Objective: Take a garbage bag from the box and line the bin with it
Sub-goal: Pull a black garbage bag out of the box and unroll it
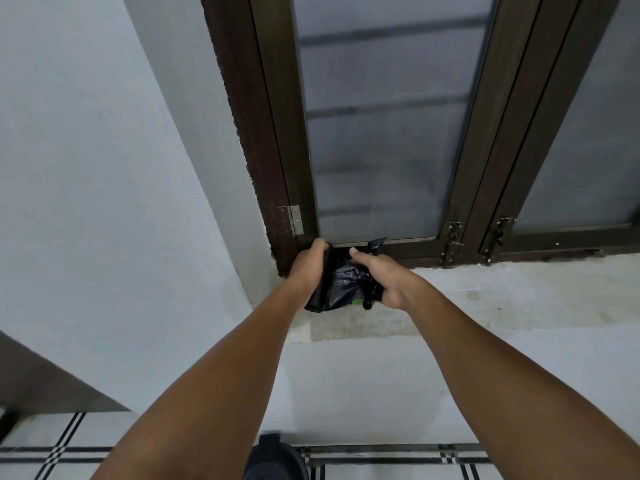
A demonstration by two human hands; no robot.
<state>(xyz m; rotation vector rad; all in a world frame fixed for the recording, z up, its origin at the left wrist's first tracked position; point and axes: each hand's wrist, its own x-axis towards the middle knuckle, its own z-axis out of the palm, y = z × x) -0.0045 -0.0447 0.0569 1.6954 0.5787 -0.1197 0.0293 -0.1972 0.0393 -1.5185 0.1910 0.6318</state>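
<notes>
Black plastic, one crumpled garbage bag (pixel 341 284), sits just above the middle of the frame, bunched between my two hands over the grey window sill (pixel 502 292). My left hand (pixel 308 265) has its fingers curled shut over the bag's left edge, and a loose fold hangs below my wrist. My right hand (pixel 382 275) pinches a twisted strand of the same bag; one dark tip (pixel 376 244) sticks up behind my knuckles against the window frame (pixel 273 133). A sliver of green (pixel 356 301) shows under the bag, and I cannot tell what it belongs to, since the plastic hides the rest. At upper centre and right I count two frosted panes, the right one cut off by the frame edge, one hinge (pixel 295 220) and two latches at their feet. Something dark (pixel 273 455) at bottom centre is cropped and unclear, above the striped floor (pixel 62 452).
</notes>
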